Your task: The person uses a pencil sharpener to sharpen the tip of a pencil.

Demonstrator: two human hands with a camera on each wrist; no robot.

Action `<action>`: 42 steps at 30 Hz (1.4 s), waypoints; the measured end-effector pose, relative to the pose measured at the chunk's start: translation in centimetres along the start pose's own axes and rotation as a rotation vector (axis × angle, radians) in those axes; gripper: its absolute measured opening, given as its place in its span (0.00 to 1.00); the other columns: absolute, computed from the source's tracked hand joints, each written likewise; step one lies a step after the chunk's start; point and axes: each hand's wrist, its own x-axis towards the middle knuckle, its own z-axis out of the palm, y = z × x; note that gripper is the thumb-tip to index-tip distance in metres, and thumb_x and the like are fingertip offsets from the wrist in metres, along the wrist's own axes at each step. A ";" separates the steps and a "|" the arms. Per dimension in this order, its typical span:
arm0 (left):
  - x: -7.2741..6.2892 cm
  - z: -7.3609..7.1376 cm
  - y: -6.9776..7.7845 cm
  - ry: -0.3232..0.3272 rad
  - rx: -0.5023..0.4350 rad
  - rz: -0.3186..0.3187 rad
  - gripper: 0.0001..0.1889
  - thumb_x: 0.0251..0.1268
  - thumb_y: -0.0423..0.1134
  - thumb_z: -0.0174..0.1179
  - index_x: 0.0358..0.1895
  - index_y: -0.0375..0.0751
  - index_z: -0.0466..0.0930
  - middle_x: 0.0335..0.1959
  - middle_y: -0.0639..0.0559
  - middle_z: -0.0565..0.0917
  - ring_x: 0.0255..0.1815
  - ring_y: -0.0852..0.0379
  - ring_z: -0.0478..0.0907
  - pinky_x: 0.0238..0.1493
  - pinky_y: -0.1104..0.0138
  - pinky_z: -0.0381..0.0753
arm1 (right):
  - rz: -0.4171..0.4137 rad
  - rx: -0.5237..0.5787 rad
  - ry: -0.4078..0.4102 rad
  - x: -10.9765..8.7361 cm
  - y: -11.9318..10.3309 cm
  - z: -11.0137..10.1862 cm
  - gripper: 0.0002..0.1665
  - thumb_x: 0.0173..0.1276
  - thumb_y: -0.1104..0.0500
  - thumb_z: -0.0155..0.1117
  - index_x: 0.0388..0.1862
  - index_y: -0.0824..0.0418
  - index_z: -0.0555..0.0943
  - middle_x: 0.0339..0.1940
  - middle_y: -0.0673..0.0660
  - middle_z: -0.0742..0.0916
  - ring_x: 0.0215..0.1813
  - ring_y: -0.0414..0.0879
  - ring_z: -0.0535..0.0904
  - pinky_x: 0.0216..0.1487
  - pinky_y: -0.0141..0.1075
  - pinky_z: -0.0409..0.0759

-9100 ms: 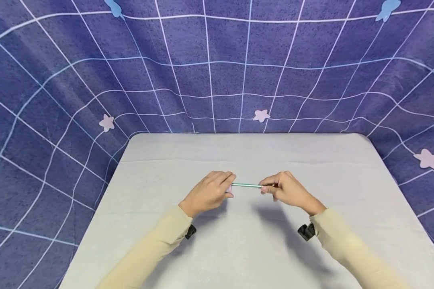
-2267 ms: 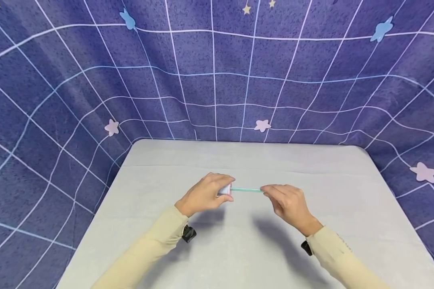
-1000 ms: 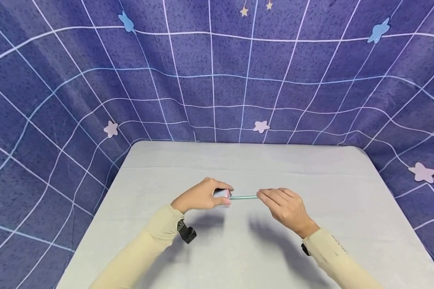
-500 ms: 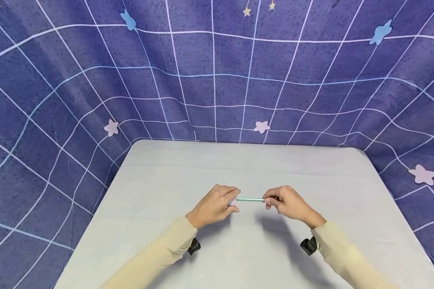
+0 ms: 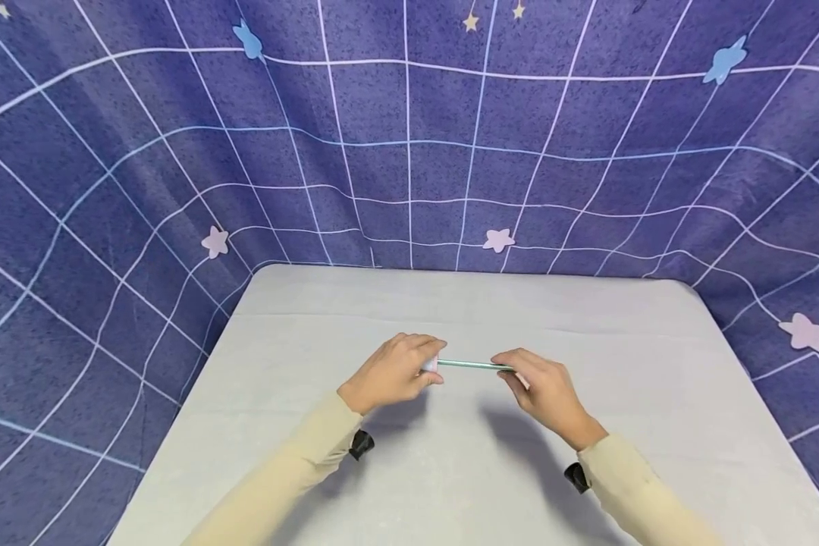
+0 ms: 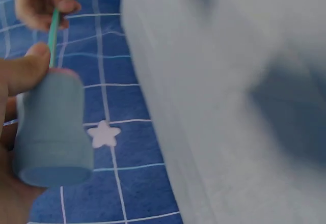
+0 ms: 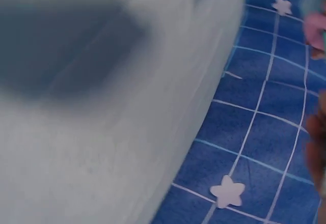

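Note:
In the head view my left hand [image 5: 392, 371] grips a pale blue pencil sharpener [image 6: 53, 127] with a pink end, held level over the table. The left wrist view shows its waisted body, with the thumb near the pink rim. A thin green pencil [image 5: 467, 365] runs from that pink end to my right hand [image 5: 549, 390], whose thumb and fingers pinch its other end. The pencil's tip is hidden inside the sharpener. At the right edge of the right wrist view only part of the right hand's fingers [image 7: 316, 137] shows.
A white-covered table [image 5: 450, 470] lies below both hands and carries their shadows. Behind it and at its sides hangs a blue-purple curtain [image 5: 437, 167] with grid lines and stars. A black wrist camera [image 5: 362, 444] sits below the left sleeve, another camera [image 5: 576, 478] below the right.
Over these frames my right hand turns back and forth on the pencil, its fingers alternately curling and extending. Since half a second ago both hands have shifted slightly up, the left one also leftward.

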 end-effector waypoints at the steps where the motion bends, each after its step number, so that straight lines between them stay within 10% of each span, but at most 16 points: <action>1: 0.1 -0.4 -0.1 -0.027 -0.052 -0.012 0.26 0.58 0.46 0.66 0.56 0.32 0.77 0.47 0.45 0.84 0.45 0.55 0.82 0.48 0.64 0.81 | -0.059 -0.054 0.050 0.1 0.0 0.1 0.07 0.64 0.64 0.63 0.41 0.60 0.84 0.35 0.51 0.87 0.30 0.42 0.83 0.28 0.33 0.80; 13: 1.2 -3.3 -1.2 -0.335 -0.479 -0.112 0.20 0.64 0.43 0.61 0.54 0.34 0.79 0.38 0.51 0.83 0.28 0.65 0.68 0.40 0.73 0.74 | -0.418 -0.287 0.346 1.2 -0.5 -0.1 0.13 0.69 0.68 0.54 0.37 0.63 0.87 0.32 0.53 0.89 0.29 0.47 0.84 0.30 0.36 0.82; 18: 0.6 -3.4 -1.7 -0.325 -0.559 -0.130 0.18 0.61 0.41 0.64 0.52 0.36 0.81 0.39 0.52 0.86 0.36 0.63 0.74 0.45 0.72 0.76 | -0.464 -0.271 0.330 2.0 -1.3 -0.3 0.14 0.68 0.70 0.52 0.36 0.64 0.86 0.29 0.53 0.88 0.25 0.45 0.82 0.25 0.34 0.81; 21: 0.4 -2.8 -1.3 -0.243 -0.488 -0.125 0.20 0.59 0.40 0.66 0.53 0.34 0.80 0.38 0.51 0.85 0.37 0.63 0.75 0.45 0.70 0.78 | -0.328 -0.154 0.205 1.8 -1.5 -0.5 0.12 0.69 0.68 0.53 0.36 0.64 0.86 0.29 0.54 0.88 0.22 0.43 0.80 0.22 0.31 0.78; 28: -0.4 -0.9 -0.1 0.044 0.098 0.193 0.26 0.53 0.47 0.68 0.51 0.31 0.79 0.46 0.44 0.84 0.46 0.53 0.81 0.48 0.64 0.80 | 0.429 0.411 -0.263 2.1 -1.9 -1.6 0.06 0.58 0.70 0.66 0.34 0.66 0.86 0.25 0.57 0.88 0.18 0.31 0.68 0.17 0.25 0.67; 32: -0.9 0.6 0.2 0.170 0.308 0.285 0.28 0.50 0.49 0.69 0.51 0.33 0.79 0.46 0.44 0.83 0.46 0.51 0.81 0.49 0.64 0.79 | 0.714 0.653 -0.485 2.6 -1.1 -2.4 0.09 0.63 0.71 0.59 0.39 0.74 0.83 0.25 0.64 0.87 0.17 0.35 0.70 0.15 0.27 0.67; 37: -1.0 1.7 0.4 0.230 0.398 0.302 0.28 0.54 0.51 0.66 0.53 0.33 0.78 0.48 0.44 0.83 0.49 0.52 0.81 0.51 0.65 0.79 | 0.731 0.618 -0.533 2.6 -0.6 -2.7 0.10 0.64 0.71 0.57 0.40 0.74 0.83 0.26 0.62 0.88 0.19 0.38 0.77 0.17 0.28 0.73; 42: -0.8 0.9 0.3 0.167 0.296 0.202 0.29 0.55 0.50 0.66 0.54 0.31 0.77 0.49 0.43 0.83 0.49 0.51 0.81 0.52 0.64 0.80 | 0.400 0.267 -0.338 2.2 -1.1 -1.8 0.08 0.61 0.68 0.64 0.39 0.65 0.86 0.29 0.54 0.88 0.21 0.34 0.77 0.21 0.29 0.77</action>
